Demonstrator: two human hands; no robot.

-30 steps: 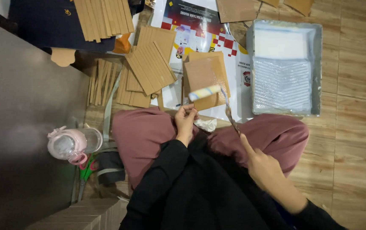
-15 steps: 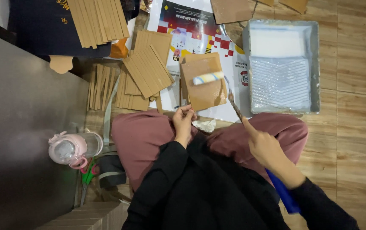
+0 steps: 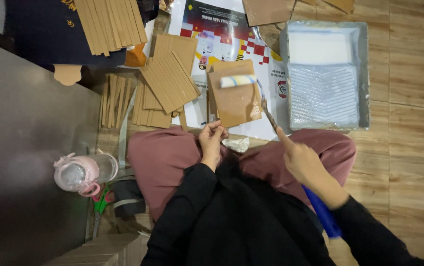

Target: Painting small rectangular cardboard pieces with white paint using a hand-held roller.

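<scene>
- Between my knees, my left hand (image 3: 211, 143) has its grip closed on the lower edge of a brown cardboard piece (image 3: 235, 96) and holds it up over the floor.
- On the upper part of that cardboard lies the small paint roller (image 3: 238, 81), white with yellow and blue stripes, touching the surface.
- My right hand (image 3: 303, 162) has its grip closed on the roller handle; the thin metal shaft (image 3: 267, 111) runs from my fingertips up to the roller, and the blue end of the handle (image 3: 323, 214) comes out behind my wrist.
- Just beyond my right grip is the grey paint tray (image 3: 365, 74) with white paint inside, on the wooden floor.
- Left of my left grip, stacks of cardboard strips (image 3: 167, 81) lie on the floor.
- Far left of it, near my knee, stands a pink bottle (image 3: 81, 172).
- Just beside my left grip, a crumpled white tissue (image 3: 236, 144) rests on my lap.
</scene>
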